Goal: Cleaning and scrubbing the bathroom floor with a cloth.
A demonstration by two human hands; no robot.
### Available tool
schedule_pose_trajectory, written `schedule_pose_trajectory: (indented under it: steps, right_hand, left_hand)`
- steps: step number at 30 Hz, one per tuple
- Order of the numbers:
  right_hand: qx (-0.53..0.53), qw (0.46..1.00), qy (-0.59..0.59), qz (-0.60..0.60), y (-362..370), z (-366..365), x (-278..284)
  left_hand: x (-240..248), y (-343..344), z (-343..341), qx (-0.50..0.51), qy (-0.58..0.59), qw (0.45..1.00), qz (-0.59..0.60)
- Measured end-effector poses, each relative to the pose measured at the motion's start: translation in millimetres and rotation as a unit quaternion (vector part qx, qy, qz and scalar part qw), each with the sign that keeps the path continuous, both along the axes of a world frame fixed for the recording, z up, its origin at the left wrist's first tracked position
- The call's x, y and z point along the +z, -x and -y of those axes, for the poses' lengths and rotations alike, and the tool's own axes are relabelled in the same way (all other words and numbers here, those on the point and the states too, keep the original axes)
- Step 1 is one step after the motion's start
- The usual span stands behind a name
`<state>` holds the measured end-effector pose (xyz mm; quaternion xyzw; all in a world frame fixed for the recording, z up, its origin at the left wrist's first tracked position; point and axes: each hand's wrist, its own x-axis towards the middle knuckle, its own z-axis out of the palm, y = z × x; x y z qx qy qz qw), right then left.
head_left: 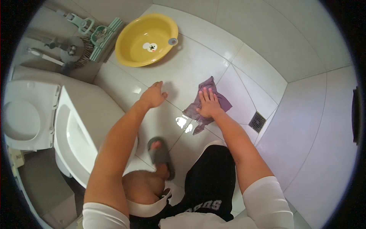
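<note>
The right hand (pixel 208 104) lies flat, fingers spread and pointing away from the person, pressing down on a purple cloth (pixel 206 107); it is not closed around the cloth, only laid palm-down on top of it. The cloth sits crumpled on the white tiled floor (pixel 183 72), showing beyond the fingertips, to both sides of the hand and trailing back toward the person under the wrist. The left hand (pixel 153 95) is open and holds nothing, its palm lowered to the tiles well to the left of the cloth; whether it touches the floor cannot be told. Beyond both hands stands a yellow basin (pixel 146 40), with a brush and scrubbing tools (pixel 91 36) to its left. A floor drain (pixel 257 121) lies right of the cloth. A white toilet (pixel 72 133) with raised lid is at the left, and a foot in a grey slipper (pixel 161 154) rests below the hands.
</note>
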<state>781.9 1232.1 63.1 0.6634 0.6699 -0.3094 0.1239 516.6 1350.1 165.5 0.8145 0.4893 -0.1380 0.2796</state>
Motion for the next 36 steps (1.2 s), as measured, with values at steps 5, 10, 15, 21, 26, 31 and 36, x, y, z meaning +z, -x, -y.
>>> schedule_pose_trajectory:
  steps: [5,10,15,21,26,31,36]
  right_hand:
    - [0.112,0.987,0.103,0.054,-16,-13,18]
    - [0.075,0.995,0.035,0.048,4,-6,6]
    - [0.075,0.996,-0.026,0.034,31,-15,-14]
    - [0.077,0.981,-0.168,-0.052,103,-50,-43]
    - [0.122,0.969,-0.169,-0.134,185,-91,-39]
    - [0.076,0.967,-0.242,0.036,154,-141,-51]
    - [-0.175,0.945,-0.276,-0.025,29,-164,-60]
  left_hand:
    - [4,24,-37,0.165,-0.003,0.986,0.010]
    - [-41,31,-69,0.267,-0.155,0.948,0.078]
    - [-77,15,-112,0.269,-0.187,0.925,0.192]
    - [-69,-2,-188,0.221,-0.195,0.915,0.275]
    - [-104,-17,-112,0.144,-0.233,0.926,0.259]
    - [-131,5,-52,0.067,-0.209,0.958,0.186]
    - [-135,-17,-38,0.012,-0.151,0.974,0.171]
